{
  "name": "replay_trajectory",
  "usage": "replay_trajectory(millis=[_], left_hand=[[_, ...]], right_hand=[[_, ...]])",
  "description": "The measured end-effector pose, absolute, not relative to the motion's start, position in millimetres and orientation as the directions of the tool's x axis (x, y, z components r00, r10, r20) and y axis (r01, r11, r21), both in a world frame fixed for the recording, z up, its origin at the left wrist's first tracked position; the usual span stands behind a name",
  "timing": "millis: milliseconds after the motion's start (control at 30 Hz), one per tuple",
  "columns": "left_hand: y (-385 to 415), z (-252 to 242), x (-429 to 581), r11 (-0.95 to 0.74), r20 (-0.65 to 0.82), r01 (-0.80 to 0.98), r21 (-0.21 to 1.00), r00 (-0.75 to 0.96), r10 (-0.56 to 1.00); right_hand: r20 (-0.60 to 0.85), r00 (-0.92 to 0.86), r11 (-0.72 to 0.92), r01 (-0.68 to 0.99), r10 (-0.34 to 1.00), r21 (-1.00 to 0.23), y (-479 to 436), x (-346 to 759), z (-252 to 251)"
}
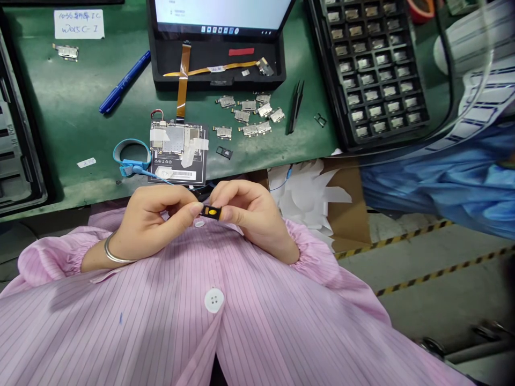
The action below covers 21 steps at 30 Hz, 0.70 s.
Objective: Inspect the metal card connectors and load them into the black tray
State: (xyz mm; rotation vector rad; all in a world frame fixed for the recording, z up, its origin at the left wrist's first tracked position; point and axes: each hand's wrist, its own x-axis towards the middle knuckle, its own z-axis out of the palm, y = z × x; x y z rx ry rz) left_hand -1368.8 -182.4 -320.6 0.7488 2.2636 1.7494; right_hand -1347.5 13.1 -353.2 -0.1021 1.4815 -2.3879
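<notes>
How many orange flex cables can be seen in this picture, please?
2. One flex cable runs from the circuit board up into the black box; the second flex cable lies crosswise inside that box. Others may be hidden.

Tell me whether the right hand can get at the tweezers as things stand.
Probably yes: the tweezers lie uncovered on the table, ahead of the right hand and to the right of the metal parts. That hand would likely have to let go of the black piece first, though.
</notes>
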Motion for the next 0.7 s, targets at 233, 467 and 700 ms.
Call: replay_trajectory(millis=[233, 467, 700], left_hand=[[-181.8, -318.6, -1369.2, 0.188, 0.158, 0.282, 0.941, -0.855, 0.493], [-180.7, -319.1, -1368.8, 0.204, 0.170, 0.300, 0.932, -0.858, 0.484], [-181.7, -321.7, -1367.8, 0.219, 0.172, 0.306, 0.926, -0.861, 0.479]], right_hand=[[-0.132, -0.946, -0.371, 0.241, -0.297, -0.897, 13.9, -1347.0, -353.6], [-0.121, -0.961, -0.312, 0.197, -0.247, -0.929, 13.0, -1347.4, -351.1], [-0.090, -0.974, -0.202, 0.133, -0.210, -0.970, 14.4, -1345.3, -348.6]])
